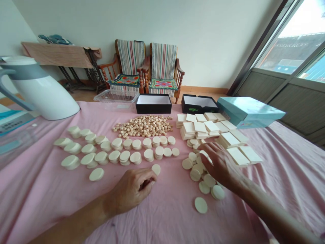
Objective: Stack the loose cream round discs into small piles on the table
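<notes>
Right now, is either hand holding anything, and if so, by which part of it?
The left hand is curled, so I cannot tell. The right hand is spread over pale discs, no clear grip.

Head view | left hand [133, 189] curled beside a lone cream disc [156, 169] | right hand [220, 166] spread above scattered discs [195, 175], just beside stacked rectangular tiles [238, 156] | pink tablecloth [38, 189] below

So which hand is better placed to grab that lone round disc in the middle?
Probably the left hand: its fingers sit right beside the lone round disc, while the right hand is farther off, over the other pile of discs.
</notes>
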A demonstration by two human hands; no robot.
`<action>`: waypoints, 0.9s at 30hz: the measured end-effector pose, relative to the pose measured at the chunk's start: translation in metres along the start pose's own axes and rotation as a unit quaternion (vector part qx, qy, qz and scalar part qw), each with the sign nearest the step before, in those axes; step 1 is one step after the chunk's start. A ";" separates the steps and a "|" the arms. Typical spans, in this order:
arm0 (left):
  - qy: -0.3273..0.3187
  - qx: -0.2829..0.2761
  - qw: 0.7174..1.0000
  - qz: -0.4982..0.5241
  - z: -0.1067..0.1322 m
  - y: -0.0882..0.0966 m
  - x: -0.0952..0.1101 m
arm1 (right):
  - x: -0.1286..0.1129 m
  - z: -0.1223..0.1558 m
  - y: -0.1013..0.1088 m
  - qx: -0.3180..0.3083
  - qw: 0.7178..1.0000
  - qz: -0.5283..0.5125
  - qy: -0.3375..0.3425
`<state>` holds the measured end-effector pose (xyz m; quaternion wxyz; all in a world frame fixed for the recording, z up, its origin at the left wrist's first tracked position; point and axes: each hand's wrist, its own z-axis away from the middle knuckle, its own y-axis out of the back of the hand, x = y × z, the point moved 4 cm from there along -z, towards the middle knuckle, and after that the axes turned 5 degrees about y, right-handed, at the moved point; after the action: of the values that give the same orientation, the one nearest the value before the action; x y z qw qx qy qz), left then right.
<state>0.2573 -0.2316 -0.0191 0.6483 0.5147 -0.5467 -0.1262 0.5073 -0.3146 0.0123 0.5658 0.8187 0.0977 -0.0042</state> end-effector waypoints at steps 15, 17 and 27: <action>-0.007 0.016 1.000 -0.017 0.001 -0.003 -0.003 | -0.030 0.033 -0.016 -0.085 0.989 0.075 0.096; -0.008 0.020 1.000 -0.018 0.001 -0.003 -0.003 | -0.019 0.028 -0.017 -0.077 0.991 0.078 0.073; -0.027 0.042 0.998 -0.025 0.002 -0.004 -0.002 | -0.005 0.017 -0.007 -0.010 0.999 -0.025 -0.024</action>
<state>0.2571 -0.2332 -0.0238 0.6074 0.5517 -0.5558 -0.1334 0.5034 -0.3286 0.0003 0.5760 0.8099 0.1042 -0.0368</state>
